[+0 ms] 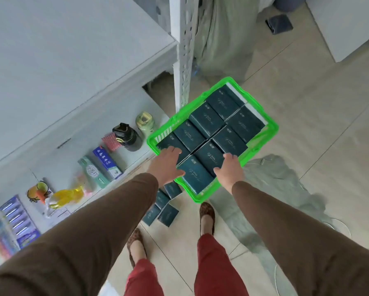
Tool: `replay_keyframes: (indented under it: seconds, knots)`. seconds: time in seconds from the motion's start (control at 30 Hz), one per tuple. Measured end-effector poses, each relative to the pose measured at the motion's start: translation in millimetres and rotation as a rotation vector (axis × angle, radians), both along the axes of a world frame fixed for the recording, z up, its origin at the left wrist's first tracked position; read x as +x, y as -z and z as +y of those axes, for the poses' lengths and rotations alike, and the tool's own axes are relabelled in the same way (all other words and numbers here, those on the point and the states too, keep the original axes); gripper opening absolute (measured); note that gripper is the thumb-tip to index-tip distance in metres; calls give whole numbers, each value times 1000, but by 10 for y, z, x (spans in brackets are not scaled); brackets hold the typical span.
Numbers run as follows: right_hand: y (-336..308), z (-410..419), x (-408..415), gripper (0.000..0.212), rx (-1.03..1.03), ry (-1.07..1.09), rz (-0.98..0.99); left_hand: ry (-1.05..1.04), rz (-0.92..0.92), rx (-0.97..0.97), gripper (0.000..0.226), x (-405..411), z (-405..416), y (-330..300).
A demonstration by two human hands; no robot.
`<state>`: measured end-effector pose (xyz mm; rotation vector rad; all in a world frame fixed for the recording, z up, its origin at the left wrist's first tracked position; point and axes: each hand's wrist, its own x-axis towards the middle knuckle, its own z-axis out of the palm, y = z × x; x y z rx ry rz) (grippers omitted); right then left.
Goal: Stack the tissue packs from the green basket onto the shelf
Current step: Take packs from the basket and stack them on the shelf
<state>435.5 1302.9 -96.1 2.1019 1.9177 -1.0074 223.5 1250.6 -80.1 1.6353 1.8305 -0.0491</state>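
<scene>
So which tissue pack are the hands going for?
Find the green basket on the floor beside the white shelf post. It is the dark teal pack at the near end, the only one flanked by the left hand and right hand.

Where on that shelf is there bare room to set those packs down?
The upper shelf board shows all bare. On the lower shelf, a small bare patch lies between the black bottle and the front edge. Leftward it is crowded with boxes and packets. The basket is packed full.
</scene>
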Motion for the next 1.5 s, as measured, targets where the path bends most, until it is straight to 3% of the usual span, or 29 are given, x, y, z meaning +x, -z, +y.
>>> replay_keyframes:
  seconds: [0.2,0.43,0.5,0.57,0.7,0.8,1.03,1.2,1.4,1.5]
  knots:
    - [383,133,20,57,111,-130,-214,-32,35,-163,101,416,320,437]
    - [586,118,-3,76,1,-118,-229,-56,26,-273,104,494,352,617]
    - [574,182,33,77,7,-158,-248,-72,25,-269,113,491,361,619]
    - [526,243,87,73,7,-172,-242,-128,-6,-293,108,481,347,565]
    - [318,271,158,61,13,-75,-27,-230,-69,-276,68,324,209,315]
    - [-72,145,27,50,2,36,304,-356,-68,-173,62,57,-86,-47]
    - [-1145,-826,-906,60,-2,-96,753,-678,-109,84,66,-980,-1678,-1072]
    - [-1776,-2063,-1840,67,-18,-198,923,-862,-131,274,45,-1801,-3381,-1794]
    - [-2303,-3328,-3128,37,-144,-231,1115,-1031,-8,378,40,-2752,-5133,-2404]
    - [-2517,-3724,-3766,33,-129,-342,1142,-1067,93,414,40,-3256,-5722,-2635]
